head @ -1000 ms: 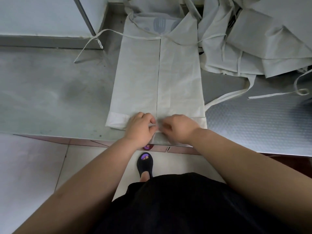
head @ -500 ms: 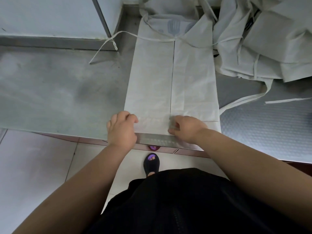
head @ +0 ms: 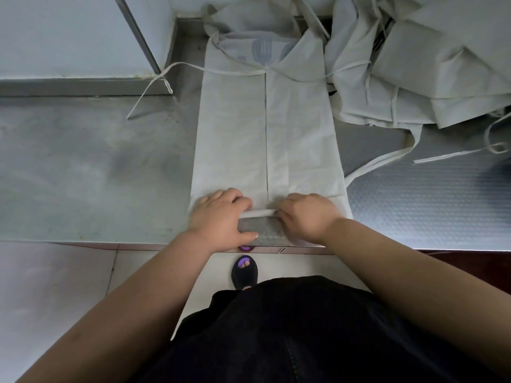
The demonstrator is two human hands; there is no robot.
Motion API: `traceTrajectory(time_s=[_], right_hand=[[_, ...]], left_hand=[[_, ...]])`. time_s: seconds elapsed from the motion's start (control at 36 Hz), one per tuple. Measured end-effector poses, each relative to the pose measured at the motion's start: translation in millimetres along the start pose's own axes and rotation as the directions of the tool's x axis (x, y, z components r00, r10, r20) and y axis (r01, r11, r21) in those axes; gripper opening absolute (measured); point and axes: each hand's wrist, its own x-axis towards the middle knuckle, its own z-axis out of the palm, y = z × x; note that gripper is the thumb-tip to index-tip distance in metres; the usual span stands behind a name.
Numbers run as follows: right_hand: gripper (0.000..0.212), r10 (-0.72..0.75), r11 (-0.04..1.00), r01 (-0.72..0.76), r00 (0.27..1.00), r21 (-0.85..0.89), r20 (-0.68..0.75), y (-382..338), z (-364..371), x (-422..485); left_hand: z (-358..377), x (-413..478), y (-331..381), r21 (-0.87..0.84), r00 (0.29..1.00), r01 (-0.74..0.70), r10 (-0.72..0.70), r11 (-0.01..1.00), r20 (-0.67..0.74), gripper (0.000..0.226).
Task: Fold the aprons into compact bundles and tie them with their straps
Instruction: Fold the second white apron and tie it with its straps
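The apron [head: 265, 134] hem, flat a moment ago, has been rolled at 6 o'clock on the bench [head: 83, 175], seemingly pinched in the curled grip of left hand [head: 221, 218] and right hand [head: 308, 217]; bundling is begun.

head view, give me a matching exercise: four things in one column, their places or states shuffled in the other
Things
1. folded apron
2. apron pile
3. loose strap
4. black sandal

Places or states
a. on the floor below the table edge
b. near edge rolled, gripped by left hand and right hand
c. heaped at the table's far right
d. trailing left from the apron's waist

Pairs: 1-b, 2-c, 3-d, 4-a
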Motion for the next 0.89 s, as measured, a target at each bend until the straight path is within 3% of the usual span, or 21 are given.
traceTrajectory(time_s=[0.11, 0.25, 0.47, 0.78, 0.89], right_hand=[[0.022, 0.050, 0.983, -0.068, 0.992, 0.170, 0.112, 6.7, -8.6, 5.1], [0.044, 0.077, 0.996, -0.084, 0.972, 0.022, 0.220, 11.8, -20.5, 2.3], [0.030, 0.208, 0.963, -0.240, 0.953, 0.127, 0.219, 25.6, -26.2, 17.2], [0.013, 0.432, 0.896, -0.443, 0.867, -0.015, 0.248, 53.7, -42.3, 33.3], [0.016, 0.510, 0.844, -0.528, 0.844, 0.094, 0.165, 57.4, -38.4, 31.6]], left_hand=[[-10.7, 10.1, -7.1, 0.016, 0.999, -0.027, 0.027, 0.999, 0.045, 0.038], [-17.0, 23.0, -20.6, -0.114, 0.992, 0.027, -0.012, 0.993, 0.127, 0.028], [-32.8, 33.3, -49.2, -0.224, 0.974, 0.180, -0.141, 0.958, 0.180, 0.017], [-26.5, 37.2, -68.1, -0.355, 0.913, 0.380, -0.408, 0.854, -0.003, 0.015], [-17.5, 35.0, -65.4, -0.357, 0.876, 0.435, -0.480, 0.827, -0.042, 0.017]])
